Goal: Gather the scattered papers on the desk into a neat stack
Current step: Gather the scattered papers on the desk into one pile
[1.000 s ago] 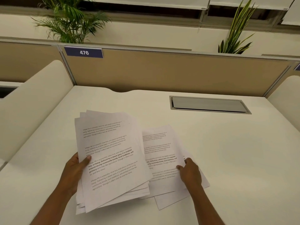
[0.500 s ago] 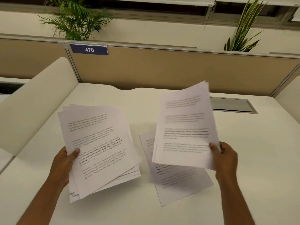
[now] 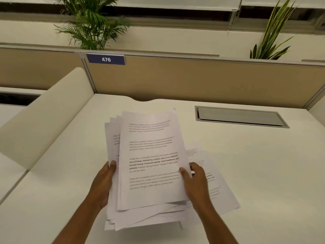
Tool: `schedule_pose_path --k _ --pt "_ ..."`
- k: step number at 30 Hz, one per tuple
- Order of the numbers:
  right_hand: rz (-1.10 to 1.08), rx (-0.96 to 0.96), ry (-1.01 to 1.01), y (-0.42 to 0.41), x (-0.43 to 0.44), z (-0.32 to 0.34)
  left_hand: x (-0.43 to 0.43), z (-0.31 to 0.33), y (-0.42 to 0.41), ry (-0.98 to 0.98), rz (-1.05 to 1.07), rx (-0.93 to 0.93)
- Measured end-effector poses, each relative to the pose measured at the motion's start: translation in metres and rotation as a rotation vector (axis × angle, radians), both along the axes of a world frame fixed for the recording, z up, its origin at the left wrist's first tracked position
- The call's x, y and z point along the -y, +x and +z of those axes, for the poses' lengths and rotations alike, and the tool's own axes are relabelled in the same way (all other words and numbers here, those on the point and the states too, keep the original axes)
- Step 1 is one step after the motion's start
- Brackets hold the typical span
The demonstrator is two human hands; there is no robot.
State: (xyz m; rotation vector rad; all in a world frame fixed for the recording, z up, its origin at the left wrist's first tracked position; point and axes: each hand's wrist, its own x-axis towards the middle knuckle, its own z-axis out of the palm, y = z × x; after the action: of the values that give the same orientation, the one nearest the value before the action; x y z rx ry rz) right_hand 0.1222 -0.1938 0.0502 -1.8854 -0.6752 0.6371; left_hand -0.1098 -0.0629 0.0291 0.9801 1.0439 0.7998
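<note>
A thick, uneven stack of printed white papers (image 3: pixel 149 164) is held above the white desk (image 3: pixel 263 164), its sheets fanned out at the left and bottom edges. My left hand (image 3: pixel 103 184) grips the stack's left edge, thumb on top. At the right edge, my right hand (image 3: pixel 195 182) holds the topmost sheets with its thumb on the page. A few loose printed sheets (image 3: pixel 216 184) still lie flat on the desk to the right, partly hidden under the stack and my right hand.
A grey cable hatch (image 3: pixel 241 117) is set into the desk at the back right. A tan partition (image 3: pixel 193 81) with a blue "476" label (image 3: pixel 106 59) closes the back. Curved cream dividers (image 3: pixel 44 120) flank the desk. Plants stand behind the partition.
My right hand lifted a few sheets off the desk and brought them left onto the stack in my left hand. Both hands now hold one stack, moved toward the middle.
</note>
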Motion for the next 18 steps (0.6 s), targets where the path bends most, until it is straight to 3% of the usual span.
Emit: schedule_pose_path --k 8,11,14,16,18 --pt "0.245 0.027 -0.108 -0.011 -0.004 -0.012 0.004 -0.011 -0.003 0.034 -0.067 0.009" --pt "0.092 0.112 -0.151 0.018 -0.001 -0.016 -0.002 -0.018 -0.010 0.015 -0.017 0.016" --pt "-0.102 0.423 -0.482 0.063 0.010 -0.028 -0.007 -0.023 -0.016 0.002 -0.002 -0.007" --pt "-0.137 0.485 -0.699 0.086 0.022 -0.035 -0.007 -0.028 -0.018 -0.016 0.008 -0.041" --pt "-0.136 0.475 -0.777 0.098 0.032 -0.045 -0.007 -0.035 -0.021 -0.028 0.019 -0.081"
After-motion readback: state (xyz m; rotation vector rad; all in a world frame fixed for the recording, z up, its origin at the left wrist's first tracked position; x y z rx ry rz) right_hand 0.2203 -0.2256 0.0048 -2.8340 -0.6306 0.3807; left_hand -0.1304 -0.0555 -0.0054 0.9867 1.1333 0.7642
